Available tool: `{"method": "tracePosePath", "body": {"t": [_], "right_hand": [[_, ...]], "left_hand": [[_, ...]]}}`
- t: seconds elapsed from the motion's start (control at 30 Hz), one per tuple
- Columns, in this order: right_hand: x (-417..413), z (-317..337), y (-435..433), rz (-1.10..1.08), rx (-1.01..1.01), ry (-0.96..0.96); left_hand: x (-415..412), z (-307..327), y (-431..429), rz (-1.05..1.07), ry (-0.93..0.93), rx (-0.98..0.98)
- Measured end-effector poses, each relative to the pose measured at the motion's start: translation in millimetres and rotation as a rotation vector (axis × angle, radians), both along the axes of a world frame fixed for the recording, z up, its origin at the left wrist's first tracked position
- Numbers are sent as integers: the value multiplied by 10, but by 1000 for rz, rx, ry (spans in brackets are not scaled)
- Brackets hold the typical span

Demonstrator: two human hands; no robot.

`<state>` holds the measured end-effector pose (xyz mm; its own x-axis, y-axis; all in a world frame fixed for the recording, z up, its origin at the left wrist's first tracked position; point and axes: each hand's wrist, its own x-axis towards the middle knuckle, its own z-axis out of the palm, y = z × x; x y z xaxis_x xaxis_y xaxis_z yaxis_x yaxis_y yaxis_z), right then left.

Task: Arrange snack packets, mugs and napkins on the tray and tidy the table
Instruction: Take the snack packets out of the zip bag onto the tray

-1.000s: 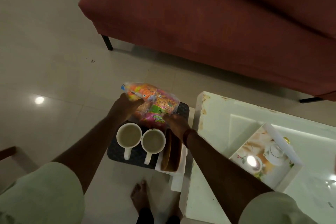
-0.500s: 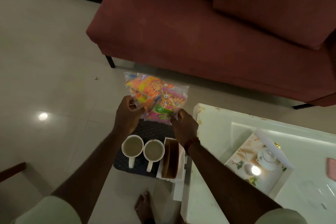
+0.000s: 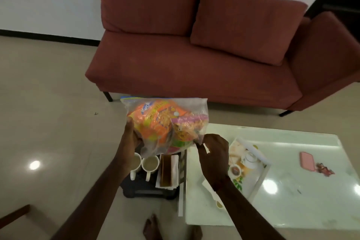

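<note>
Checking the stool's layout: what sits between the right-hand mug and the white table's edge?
In the head view, a brown napkin holder with white napkins stands between the right-hand mug and the white table.

Snack bag (image 3: 165,124) in both hands

Two bare forearms and two bare feet are seen from above.

No sleeve is seen on either forearm within the frame, and both arms are shown uncovered up to the lower edge. A thin dark-reddish band is worn at the wrist of the right hand (image 3: 213,159); nothing is made out on the left hand (image 3: 127,140). The feet are unshod, and only toes are shown.
</note>
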<state>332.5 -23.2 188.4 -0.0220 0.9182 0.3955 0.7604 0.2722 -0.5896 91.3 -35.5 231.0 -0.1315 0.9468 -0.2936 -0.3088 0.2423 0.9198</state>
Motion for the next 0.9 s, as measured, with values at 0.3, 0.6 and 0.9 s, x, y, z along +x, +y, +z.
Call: {"method": "tracePosePath", "body": {"t": [0.3,0.6,0.9], "right_hand": [[1310,439,-1063,-57,242,1],[2865,532,-2039,-116,247,30],[4012,786,-2679,-138,-338,242]], "left_hand": [[1179,764,-568,12,-36,-8],[2784,1075,-1315,-59,-89,68],[3954,1214,-1662,-111,-41,197]]}}
